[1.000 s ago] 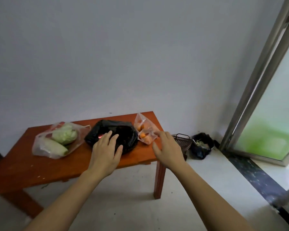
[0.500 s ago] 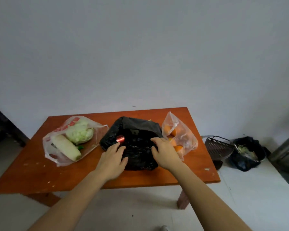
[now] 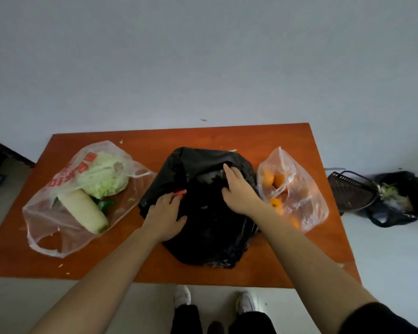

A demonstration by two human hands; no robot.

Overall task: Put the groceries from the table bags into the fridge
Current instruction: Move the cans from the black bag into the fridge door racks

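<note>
A black plastic bag (image 3: 210, 232) lies in the middle of the orange-brown table (image 3: 203, 136). My left hand (image 3: 165, 215) grips its left edge, fingertips beside a small red thing (image 3: 180, 192) that peeks out of the bag. My right hand (image 3: 239, 189) lies on top of the bag with fingers curled into the plastic. To the left, a clear bag (image 3: 46, 227) holds a cabbage (image 3: 101, 174) and a white radish (image 3: 85, 210). On the right, a clear bag (image 3: 309, 203) holds several oranges (image 3: 273, 179). The fridge is not in view.
A dark basket (image 3: 350, 191) and a black rubbish bag (image 3: 401, 201) sit on the floor right of the table. A plain wall stands behind the table. My white shoes (image 3: 182, 295) show below the table's near edge. Dark furniture (image 3: 0, 160) is at the far left.
The view has swung left and come closer over the table. Both hands moved onto the black bag; the right hand came from beside the orange bag to the black bag's top.
</note>
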